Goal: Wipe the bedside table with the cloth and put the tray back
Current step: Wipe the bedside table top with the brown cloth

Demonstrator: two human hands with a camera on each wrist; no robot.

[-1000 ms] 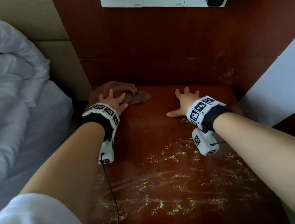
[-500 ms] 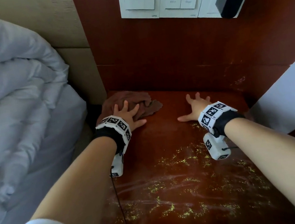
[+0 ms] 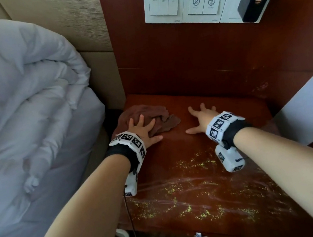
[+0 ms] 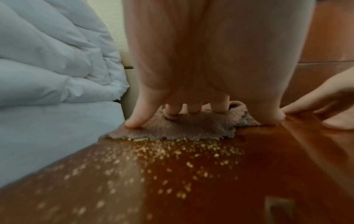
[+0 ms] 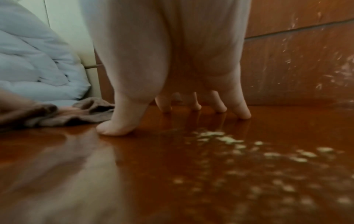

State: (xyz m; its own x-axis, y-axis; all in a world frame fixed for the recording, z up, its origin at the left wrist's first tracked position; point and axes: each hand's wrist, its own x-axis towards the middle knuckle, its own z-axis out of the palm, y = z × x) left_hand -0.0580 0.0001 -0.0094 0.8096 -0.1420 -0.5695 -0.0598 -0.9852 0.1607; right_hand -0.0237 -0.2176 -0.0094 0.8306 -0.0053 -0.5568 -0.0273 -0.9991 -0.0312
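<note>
Left grip [image 3: 143, 129] first: fingers spread and pressing flat on the brown cloth [image 3: 147, 117], holding nothing curled, just pinning it down at the worktop's [image 3: 186, 154] far left corner, beside the bed [image 3: 30, 116]. Compared with a second ago it has barely travelled; the cloth sits in the same corner, so the stroke has paused or is only now turning. Right grip [image 3: 202, 119] is open too, fingertips [image 5: 243, 115] and thumb planted on bare wood near the far edge, just beside the cloth's loose flap, bracing and not carrying anything. Out from the hands, the far strip looks clean and glossy, while yellowish crumbs [image 3: 183, 201] cover the middle and the near edge; the left wrist view shows a line of them gathered right against the cloth's near hem. So the wiping looks well short of done, I'd say. No tray shows in any view.
</note>
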